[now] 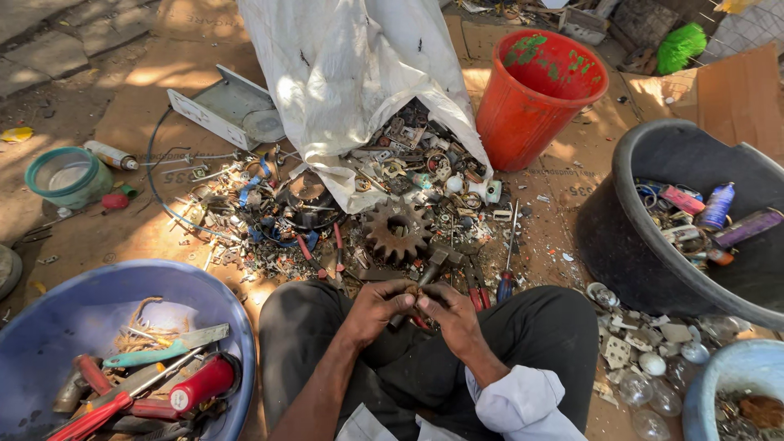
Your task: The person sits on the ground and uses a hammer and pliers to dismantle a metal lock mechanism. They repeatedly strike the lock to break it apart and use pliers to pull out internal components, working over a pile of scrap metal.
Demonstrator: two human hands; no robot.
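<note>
Small brownish piece [412, 291] pinched betw. fingertips of both hands, lap height, too small to ID. Left hand [377, 306] and right hand [447, 314] closed on it, equally near. Hammer [431, 268] just beyond fingers; rusty gear [398, 231] farther out.

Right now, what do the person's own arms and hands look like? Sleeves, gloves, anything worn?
Both hands are bare: no gloves, rings or watch visible on the left hand or the right hand. The forearms are uncovered. A white sleeve is rolled up in a bunch near the right elbow; a bit of white cloth shows at the left arm by the frame's bottom edge. No markings visible.
</note>
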